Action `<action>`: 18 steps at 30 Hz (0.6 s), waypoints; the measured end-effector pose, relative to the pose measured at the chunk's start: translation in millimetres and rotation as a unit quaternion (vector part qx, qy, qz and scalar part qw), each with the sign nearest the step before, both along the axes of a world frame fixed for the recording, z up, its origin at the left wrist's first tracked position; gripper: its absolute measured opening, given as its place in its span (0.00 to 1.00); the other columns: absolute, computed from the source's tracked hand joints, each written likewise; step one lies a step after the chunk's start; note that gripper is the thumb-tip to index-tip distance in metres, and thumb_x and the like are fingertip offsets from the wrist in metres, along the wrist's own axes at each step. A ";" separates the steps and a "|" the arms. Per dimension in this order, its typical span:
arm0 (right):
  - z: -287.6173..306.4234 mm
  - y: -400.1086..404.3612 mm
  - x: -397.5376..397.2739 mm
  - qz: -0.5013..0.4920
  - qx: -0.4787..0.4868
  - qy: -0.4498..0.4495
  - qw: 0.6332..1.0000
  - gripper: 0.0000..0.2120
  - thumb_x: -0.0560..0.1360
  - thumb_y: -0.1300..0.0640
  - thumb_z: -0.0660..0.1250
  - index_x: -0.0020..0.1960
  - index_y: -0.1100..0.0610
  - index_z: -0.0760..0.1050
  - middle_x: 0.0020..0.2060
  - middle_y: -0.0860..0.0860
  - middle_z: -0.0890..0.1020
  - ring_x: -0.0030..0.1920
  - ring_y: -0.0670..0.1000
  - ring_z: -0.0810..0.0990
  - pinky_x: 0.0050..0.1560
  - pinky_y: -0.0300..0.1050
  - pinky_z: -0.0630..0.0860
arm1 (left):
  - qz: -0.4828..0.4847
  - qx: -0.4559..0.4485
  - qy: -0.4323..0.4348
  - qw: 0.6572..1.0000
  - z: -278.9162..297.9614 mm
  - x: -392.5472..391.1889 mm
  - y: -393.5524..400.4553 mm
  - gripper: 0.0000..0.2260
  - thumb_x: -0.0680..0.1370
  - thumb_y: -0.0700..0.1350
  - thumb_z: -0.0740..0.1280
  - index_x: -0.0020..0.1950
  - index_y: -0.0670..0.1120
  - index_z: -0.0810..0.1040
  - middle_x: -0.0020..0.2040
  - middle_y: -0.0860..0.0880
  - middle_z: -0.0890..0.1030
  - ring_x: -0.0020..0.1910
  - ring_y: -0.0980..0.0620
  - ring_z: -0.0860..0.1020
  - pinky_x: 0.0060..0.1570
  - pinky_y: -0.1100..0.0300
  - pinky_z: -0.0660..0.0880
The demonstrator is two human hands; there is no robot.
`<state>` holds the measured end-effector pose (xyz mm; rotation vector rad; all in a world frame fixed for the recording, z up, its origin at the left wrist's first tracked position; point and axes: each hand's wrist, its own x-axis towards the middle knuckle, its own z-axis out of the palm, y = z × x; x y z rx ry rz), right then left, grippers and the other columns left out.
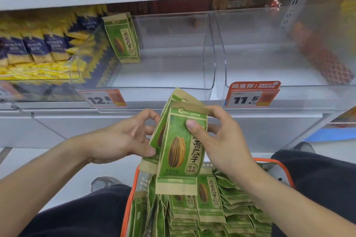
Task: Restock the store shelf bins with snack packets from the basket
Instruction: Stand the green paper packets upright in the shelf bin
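Bare forearms, no sleeves showing; black trousers (81,215) cover both legs either side of the basket (134,179).

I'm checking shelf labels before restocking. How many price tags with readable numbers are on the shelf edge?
2. The 12.8 tag sits below the bin holding green packets; the 11.5 tag sits below the bin to its right. A blurred one at far left may be another.

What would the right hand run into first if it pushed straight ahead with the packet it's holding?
Probably the front wall of the clear bin above the 12.8 price tag. The right hand and its green packet sit below the rim, so without lifting they would meet it; depth is unclear.
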<state>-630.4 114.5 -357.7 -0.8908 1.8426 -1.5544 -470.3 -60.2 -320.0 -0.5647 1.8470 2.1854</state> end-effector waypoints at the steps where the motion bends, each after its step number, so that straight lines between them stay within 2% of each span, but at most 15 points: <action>1: 0.6 -1.0 -0.7 -0.008 -0.012 -0.010 1.000 0.23 0.66 0.29 0.70 0.55 0.38 0.75 0.58 0.43 0.80 0.59 0.49 0.81 0.58 0.57 0.79 | 0.012 0.010 -0.001 1.000 0.6 -2.8 0.8 0.29 0.70 0.30 0.70 0.66 0.44 0.62 0.59 0.34 0.79 0.54 0.36 0.79 0.52 0.47 0.78; 4: 5.0 -5.9 1.7 -0.023 -0.036 -0.047 0.998 0.19 0.69 0.37 0.71 0.54 0.46 0.77 0.51 0.41 0.83 0.55 0.47 0.83 0.58 0.58 0.79 | 0.037 0.043 -0.014 0.998 -1.4 -9.6 10.2 0.37 0.64 0.39 0.72 0.72 0.47 0.64 0.63 0.33 0.77 0.55 0.37 0.78 0.46 0.49 0.80; 6: 5.1 -9.3 4.8 -0.034 -0.034 -0.053 0.997 0.19 0.69 0.38 0.71 0.54 0.48 0.77 0.49 0.44 0.85 0.52 0.49 0.84 0.56 0.60 0.80 | 0.025 0.070 -0.012 0.997 -3.4 -11.6 16.4 0.34 0.65 0.43 0.70 0.72 0.49 0.69 0.65 0.35 0.76 0.56 0.36 0.77 0.49 0.46 0.79; 9: 6.6 -14.0 8.6 -0.041 -0.037 -0.052 0.997 0.19 0.69 0.38 0.70 0.53 0.48 0.76 0.47 0.47 0.85 0.50 0.52 0.85 0.54 0.61 0.80 | 0.033 0.130 -0.005 0.991 -2.7 -11.6 20.0 0.27 0.65 0.49 0.72 0.65 0.47 0.78 0.59 0.35 0.77 0.52 0.37 0.75 0.48 0.45 0.79; 10: 7.4 -15.5 9.1 -0.043 -0.040 -0.049 0.997 0.19 0.69 0.38 0.70 0.53 0.49 0.75 0.47 0.47 0.85 0.50 0.51 0.85 0.54 0.61 0.80 | 0.035 0.117 -0.008 0.993 -1.1 -12.2 22.2 0.26 0.67 0.52 0.71 0.64 0.46 0.79 0.59 0.34 0.77 0.52 0.35 0.76 0.49 0.43 0.78; 12: 10.2 -18.0 10.7 -0.042 -0.048 -0.032 0.997 0.20 0.69 0.38 0.70 0.54 0.49 0.73 0.47 0.44 0.84 0.50 0.48 0.84 0.53 0.57 0.81 | 0.052 0.014 -0.018 0.998 0.7 -13.8 28.0 0.23 0.72 0.55 0.69 0.65 0.47 0.77 0.60 0.37 0.81 0.54 0.34 0.79 0.53 0.37 0.77; 14: 12.0 -19.0 11.6 -0.036 -0.047 -0.006 0.998 0.20 0.69 0.38 0.69 0.55 0.46 0.71 0.48 0.39 0.83 0.50 0.43 0.83 0.51 0.48 0.82 | 0.060 -0.083 -0.008 0.995 3.2 -14.4 31.9 0.21 0.75 0.53 0.68 0.66 0.49 0.73 0.55 0.42 0.84 0.52 0.40 0.83 0.50 0.43 0.81; 16: 12.5 -18.6 9.9 -0.017 -0.047 -0.010 0.999 0.24 0.67 0.36 0.69 0.57 0.44 0.68 0.50 0.39 0.82 0.51 0.41 0.82 0.49 0.43 0.81 | 0.062 -0.105 0.008 0.993 8.0 -12.5 30.6 0.21 0.75 0.51 0.68 0.66 0.49 0.71 0.54 0.43 0.85 0.50 0.41 0.84 0.45 0.49 0.82; 18: 14.6 -17.7 3.6 0.031 -0.043 -0.043 0.998 0.31 0.64 0.34 0.71 0.62 0.44 0.68 0.54 0.41 0.81 0.54 0.42 0.82 0.48 0.41 0.81 | 0.063 -0.117 0.022 0.991 13.7 -8.6 24.9 0.20 0.75 0.50 0.68 0.66 0.49 0.71 0.54 0.42 0.84 0.51 0.40 0.84 0.47 0.46 0.82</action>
